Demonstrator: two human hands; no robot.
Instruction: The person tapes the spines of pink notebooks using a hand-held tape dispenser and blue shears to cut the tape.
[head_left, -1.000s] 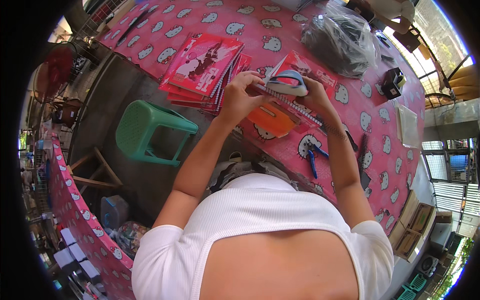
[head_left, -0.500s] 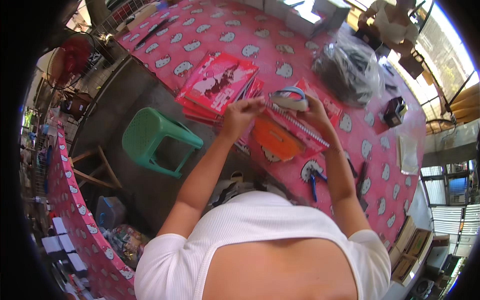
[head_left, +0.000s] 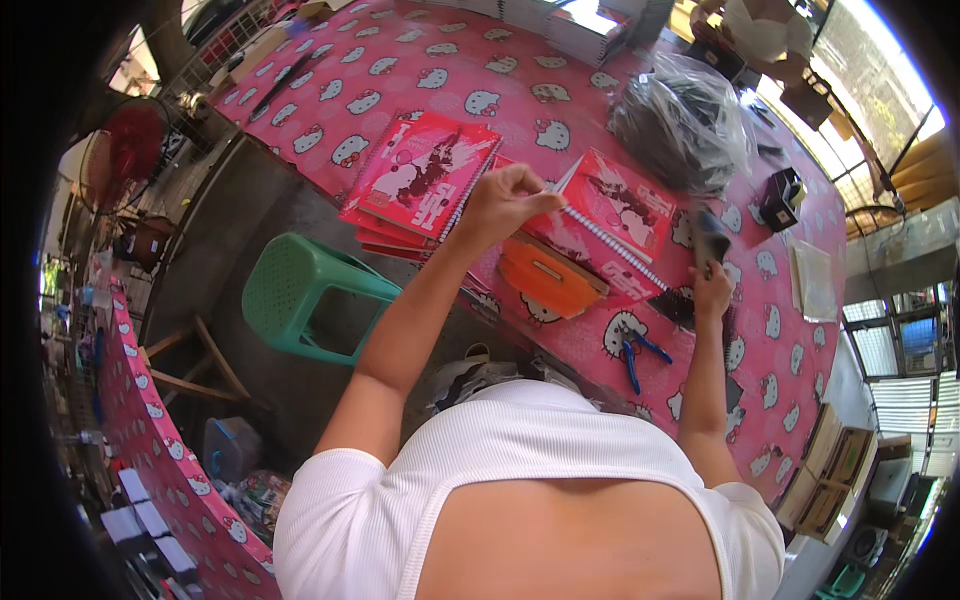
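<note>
- The left hand (head_left: pixel 508 206) is pinching the coiled end of a spiral notebook (head_left: pixel 613 240) near the table's (head_left: pixel 565 85) front edge.
- The right hand (head_left: pixel 713 290) is curling at a blurred gray object (head_left: pixel 711 238), its grip unclear.
- Blue-handled pliers (head_left: pixel 637 357) and an orange piece (head_left: pixel 550 275) are lying along that edge, red notebooks (head_left: pixel 425 180) stacking up leftward.

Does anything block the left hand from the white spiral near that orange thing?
Nothing visible: the left hand is at the upper-left end of the white spiral; whether they touch is unclear.
</note>
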